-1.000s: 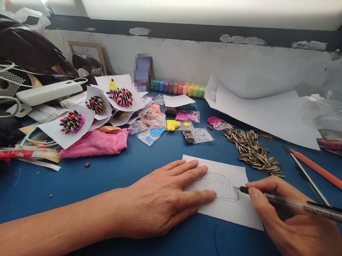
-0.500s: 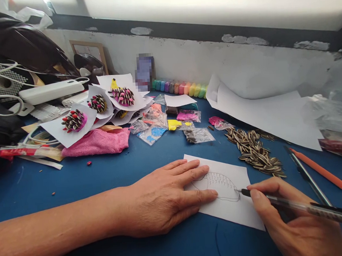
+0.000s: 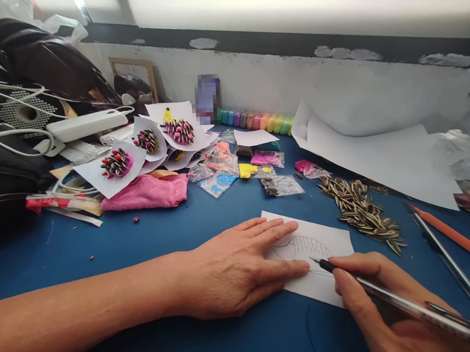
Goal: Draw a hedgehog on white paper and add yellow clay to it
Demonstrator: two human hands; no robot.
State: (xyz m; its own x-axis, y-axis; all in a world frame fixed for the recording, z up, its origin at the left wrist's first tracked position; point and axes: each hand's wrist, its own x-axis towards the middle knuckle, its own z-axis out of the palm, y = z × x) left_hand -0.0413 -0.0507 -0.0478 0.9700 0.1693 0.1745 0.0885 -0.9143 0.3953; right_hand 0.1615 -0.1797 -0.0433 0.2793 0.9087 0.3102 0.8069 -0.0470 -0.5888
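My left hand (image 3: 247,264) lies flat with its fingers spread, pressing on the left part of a small white sheet of paper (image 3: 336,239). On that paper is a drawn rounded outline, its upper part covered with rows of small marks; my fingers and the pen hide some of it. A clear-barrelled pen (image 3: 377,289) is pinched in my right hand (image 3: 367,295), its tip at the drawing, just right of my left fingertips. A pile of striped sunflower seeds (image 3: 363,208) lies beyond the paper to the right.
Bags of coloured clay (image 3: 219,182) lie behind the paper. Seed-covered clay figures on paper (image 3: 116,164) and a pink cloth (image 3: 147,192) are at left. An orange tool (image 3: 454,235) and another pen (image 3: 448,257) rest at right. A large white sheet (image 3: 379,152) leans near the wall.
The pen tip has moved left across the drawing, from its right edge to nearer my left fingers. My left hand stays on the paper. The whole view has shifted slightly.
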